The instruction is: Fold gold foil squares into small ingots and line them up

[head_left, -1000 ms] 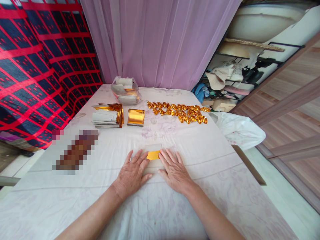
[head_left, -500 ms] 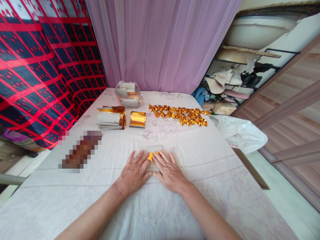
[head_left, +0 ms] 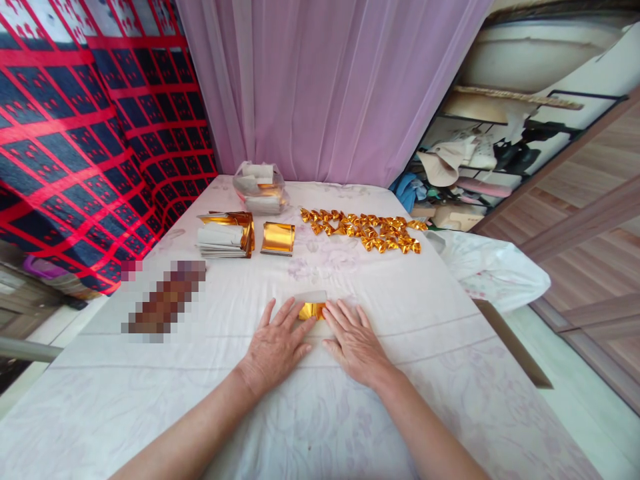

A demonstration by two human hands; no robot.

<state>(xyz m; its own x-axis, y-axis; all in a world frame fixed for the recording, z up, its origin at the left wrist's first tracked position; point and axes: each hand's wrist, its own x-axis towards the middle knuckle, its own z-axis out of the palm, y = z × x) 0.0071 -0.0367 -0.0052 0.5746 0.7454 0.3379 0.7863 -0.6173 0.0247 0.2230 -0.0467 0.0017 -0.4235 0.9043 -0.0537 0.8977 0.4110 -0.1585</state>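
Gold paper [head_left: 311, 311] lies on the table [head_left: 450, 347] between both flat, open hands, left hand [head_left: 274, 344] and right hand [head_left: 356, 341]; fingertips should probably press each crease evenly.

paper under fingers [head_left: 311, 311]: gold foil, white back | folded pieces [head_left: 367, 230]: shiny gold | table cloth [head_left: 400, 313]: white, pale pink flowers | curtain [head_left: 325, 87]: lilac | blanket [head_left: 75, 133]: dark blue, red grid

Lilac curtain [head_left: 325, 87], red-checked blanket [head_left: 75, 133], wooden floor [head_left: 590, 220]
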